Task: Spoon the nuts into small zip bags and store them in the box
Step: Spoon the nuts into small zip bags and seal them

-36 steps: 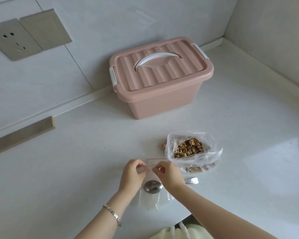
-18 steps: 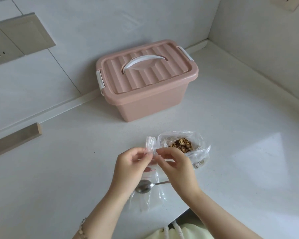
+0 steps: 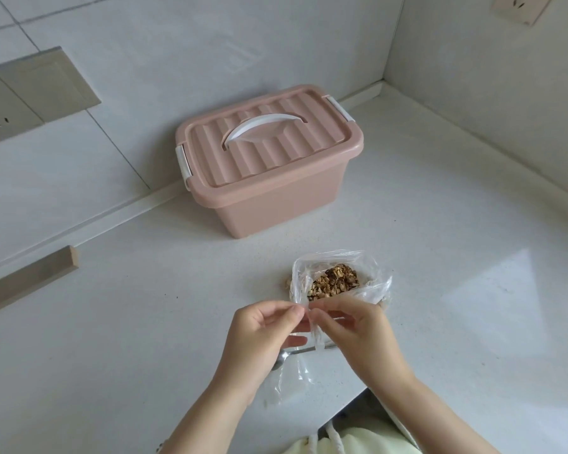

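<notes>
A pink lidded box [image 3: 269, 165] with a white handle stands shut at the back of the white counter. In front of it lies an open clear plastic bag [image 3: 373, 283] with chopped nuts [image 3: 333, 280] inside. My left hand [image 3: 259, 342] and my right hand [image 3: 358, 332] each pinch the top edge of a small clear zip bag [image 3: 310, 326], held just above the counter between them. A metal spoon [image 3: 284, 357] lies on the counter under my hands, mostly hidden. More clear zip bags [image 3: 292, 378] lie flat below it.
A wooden strip [image 3: 30, 280] runs along the wall base at left. Wall sockets [image 3: 0, 109] sit on the left wall and another socket [image 3: 518, 6] on the right wall. The counter's front edge [image 3: 348, 406] is cut away near my body.
Both hands have lifted the small zip bag off the counter and brought its top edge up between them. The camera has shifted, so the box sits more centrally.
</notes>
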The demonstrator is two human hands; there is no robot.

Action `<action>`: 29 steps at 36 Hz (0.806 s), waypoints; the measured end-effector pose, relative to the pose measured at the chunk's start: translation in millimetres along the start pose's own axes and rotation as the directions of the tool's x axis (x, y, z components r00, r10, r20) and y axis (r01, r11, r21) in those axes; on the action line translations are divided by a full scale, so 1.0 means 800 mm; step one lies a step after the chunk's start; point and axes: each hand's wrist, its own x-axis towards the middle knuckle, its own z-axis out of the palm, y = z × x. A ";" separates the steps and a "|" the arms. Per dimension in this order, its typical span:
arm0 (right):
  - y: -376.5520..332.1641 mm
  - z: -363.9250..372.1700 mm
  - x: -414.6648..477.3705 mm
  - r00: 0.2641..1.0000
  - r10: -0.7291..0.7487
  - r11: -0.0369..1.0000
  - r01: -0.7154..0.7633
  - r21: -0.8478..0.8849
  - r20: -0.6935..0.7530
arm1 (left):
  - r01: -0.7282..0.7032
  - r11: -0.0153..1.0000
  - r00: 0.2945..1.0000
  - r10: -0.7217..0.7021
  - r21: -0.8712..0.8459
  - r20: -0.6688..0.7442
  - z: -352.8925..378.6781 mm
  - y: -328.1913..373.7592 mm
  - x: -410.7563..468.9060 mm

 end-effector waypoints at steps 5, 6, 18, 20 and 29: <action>-0.004 0.003 -0.004 0.999 0.012 0.999 -0.014 0.036 0.035 | 0.031 0.999 0.999 -0.032 -0.031 -0.023 0.006 -0.001 0.003; -0.004 0.003 -0.004 0.999 0.011 0.999 -0.013 0.034 0.039 | 0.033 0.999 0.999 -0.034 -0.043 -0.027 0.007 -0.002 0.005; -0.002 -0.017 -0.003 0.999 0.014 0.997 -0.017 0.078 0.044 | 0.157 0.952 0.986 -0.135 -0.264 0.099 0.023 -0.002 0.012; -0.002 -0.020 -0.004 0.999 0.007 0.996 -0.011 0.085 0.051 | 0.155 0.956 0.985 -0.130 -0.251 0.116 0.024 -0.003 0.013; 0.002 -0.026 -0.005 0.996 -0.007 0.999 0.003 0.052 0.087 | 0.154 0.961 0.982 -0.122 -0.230 0.144 0.024 -0.007 0.015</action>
